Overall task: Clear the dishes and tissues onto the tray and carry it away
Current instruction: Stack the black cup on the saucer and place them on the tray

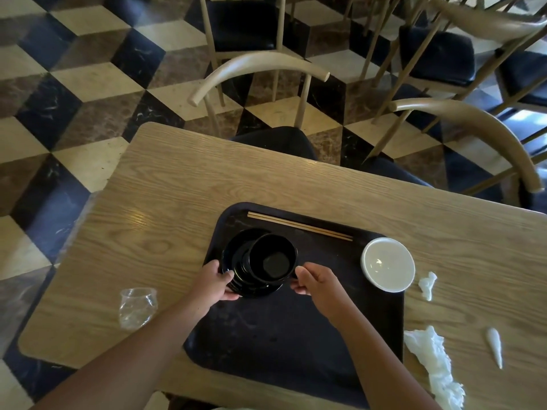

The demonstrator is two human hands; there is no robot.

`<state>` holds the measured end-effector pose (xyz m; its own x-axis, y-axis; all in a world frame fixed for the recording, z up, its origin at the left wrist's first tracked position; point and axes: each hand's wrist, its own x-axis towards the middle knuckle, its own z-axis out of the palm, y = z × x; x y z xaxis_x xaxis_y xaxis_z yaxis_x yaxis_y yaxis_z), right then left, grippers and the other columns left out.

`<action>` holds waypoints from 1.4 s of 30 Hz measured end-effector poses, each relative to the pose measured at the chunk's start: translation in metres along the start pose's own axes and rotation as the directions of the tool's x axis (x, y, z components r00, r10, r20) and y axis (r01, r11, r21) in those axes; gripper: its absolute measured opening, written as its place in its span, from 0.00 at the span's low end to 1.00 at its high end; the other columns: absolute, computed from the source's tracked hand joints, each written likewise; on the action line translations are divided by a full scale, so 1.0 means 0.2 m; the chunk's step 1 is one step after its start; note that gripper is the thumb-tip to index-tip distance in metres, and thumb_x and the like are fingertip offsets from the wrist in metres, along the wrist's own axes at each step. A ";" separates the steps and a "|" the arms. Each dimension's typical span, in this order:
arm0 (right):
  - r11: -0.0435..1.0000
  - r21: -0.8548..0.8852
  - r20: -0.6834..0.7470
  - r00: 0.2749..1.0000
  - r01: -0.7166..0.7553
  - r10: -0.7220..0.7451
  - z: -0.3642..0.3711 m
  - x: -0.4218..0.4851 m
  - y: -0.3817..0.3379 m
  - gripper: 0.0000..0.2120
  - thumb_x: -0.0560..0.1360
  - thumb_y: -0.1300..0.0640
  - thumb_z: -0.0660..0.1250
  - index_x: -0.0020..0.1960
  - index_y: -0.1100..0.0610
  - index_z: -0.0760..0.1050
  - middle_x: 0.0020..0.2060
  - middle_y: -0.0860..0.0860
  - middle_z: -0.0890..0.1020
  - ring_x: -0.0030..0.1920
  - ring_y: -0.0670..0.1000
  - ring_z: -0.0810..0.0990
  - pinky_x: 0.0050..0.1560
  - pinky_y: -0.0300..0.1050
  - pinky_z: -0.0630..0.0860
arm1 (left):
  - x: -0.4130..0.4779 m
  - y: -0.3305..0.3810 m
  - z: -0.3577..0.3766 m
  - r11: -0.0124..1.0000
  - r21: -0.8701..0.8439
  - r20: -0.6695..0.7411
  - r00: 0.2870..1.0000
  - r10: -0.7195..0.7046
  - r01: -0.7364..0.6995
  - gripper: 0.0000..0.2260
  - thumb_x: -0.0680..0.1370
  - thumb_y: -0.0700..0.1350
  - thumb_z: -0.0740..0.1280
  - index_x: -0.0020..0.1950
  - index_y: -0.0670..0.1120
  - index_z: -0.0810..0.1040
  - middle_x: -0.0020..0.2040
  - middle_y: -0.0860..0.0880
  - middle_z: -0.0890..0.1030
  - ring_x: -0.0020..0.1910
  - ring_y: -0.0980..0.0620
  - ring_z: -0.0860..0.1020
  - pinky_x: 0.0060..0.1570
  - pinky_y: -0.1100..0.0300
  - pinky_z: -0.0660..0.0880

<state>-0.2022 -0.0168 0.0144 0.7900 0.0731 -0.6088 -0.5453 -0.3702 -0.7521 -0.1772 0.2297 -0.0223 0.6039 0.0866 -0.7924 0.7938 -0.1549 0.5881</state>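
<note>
A black tray (296, 335) lies on the wooden table (183, 202). At its far left stands a stack of black dishes (260, 261), a bowl on top of plates. My left hand (216, 282) grips the stack's left rim; my right hand (316, 279) touches its right edge, fingers curled. A pair of chopsticks (299, 225) lies along the tray's far edge. A white bowl (387, 264) sits at the tray's right edge. Crumpled white tissues lie on the table at right: a small tissue (428, 284), a large tissue (435, 362) and a twisted tissue (495, 344).
A crushed clear plastic cup (136, 306) lies on the table left of the tray. Wooden chairs (260, 66) with dark seats stand behind the table, one tucked against its far edge. The floor is chequered tile.
</note>
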 end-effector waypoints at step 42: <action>0.988 -0.147 0.203 0.976 -0.047 0.077 0.01 0.21 -0.07 0.14 0.83 0.52 0.60 0.43 0.55 0.78 0.42 0.55 0.82 0.50 0.58 0.84 0.54 0.49 0.82 | 0.05 0.03 -0.05 0.999 0.050 0.112 0.994 -0.004 -0.002 0.25 0.82 0.36 0.60 0.78 0.40 0.58 0.52 0.38 0.81 0.35 0.44 0.86 0.30 0.58 0.81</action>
<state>-0.1623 -0.0077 -0.0010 0.6720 0.2311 -0.7036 -0.5349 -0.5057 -0.6769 -0.1654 0.2391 -0.0240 0.5890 -0.0237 -0.8078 0.7881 -0.2043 0.5807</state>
